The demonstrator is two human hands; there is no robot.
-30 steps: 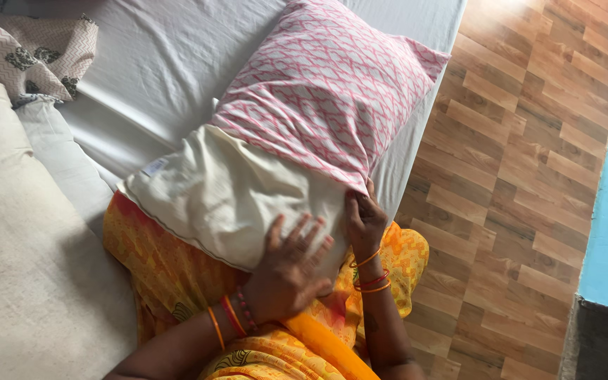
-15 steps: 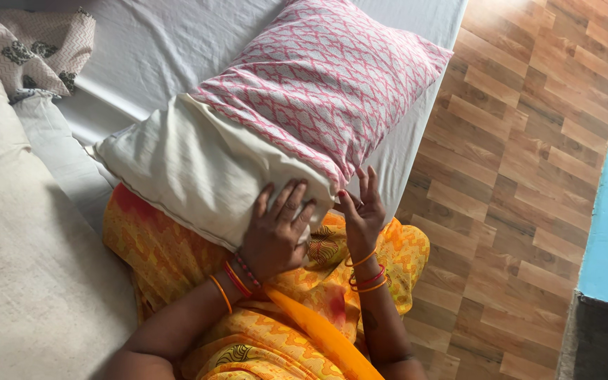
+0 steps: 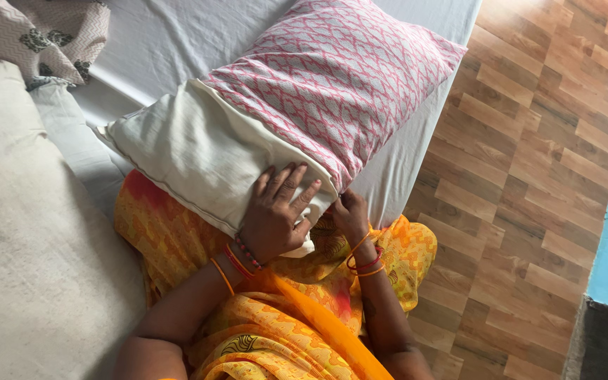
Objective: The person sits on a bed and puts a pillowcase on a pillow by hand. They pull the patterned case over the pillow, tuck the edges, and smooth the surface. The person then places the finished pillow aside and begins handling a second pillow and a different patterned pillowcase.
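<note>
On the orange-draped lap, the left hand [image 3: 274, 214] lies flat with fingers spread on the cream pillow [image 3: 184, 158]; the right hand [image 3: 350, 214] pinches the pink-patterned pillowcase [image 3: 339, 74] edge. Beyond lies the white-sheeted bed [image 3: 170, 42], with wood-plank floor [image 3: 529, 176] alongside

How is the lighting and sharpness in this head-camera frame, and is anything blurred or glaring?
Head view: soft, even daylight with no harsh glare; the white bedsheet is bright yet keeps its folds; the pink-patterned pillowcase and cream pillow are sharp; the left hand and right hand show only slight softness; faint shadow lies under the pillow.
</note>
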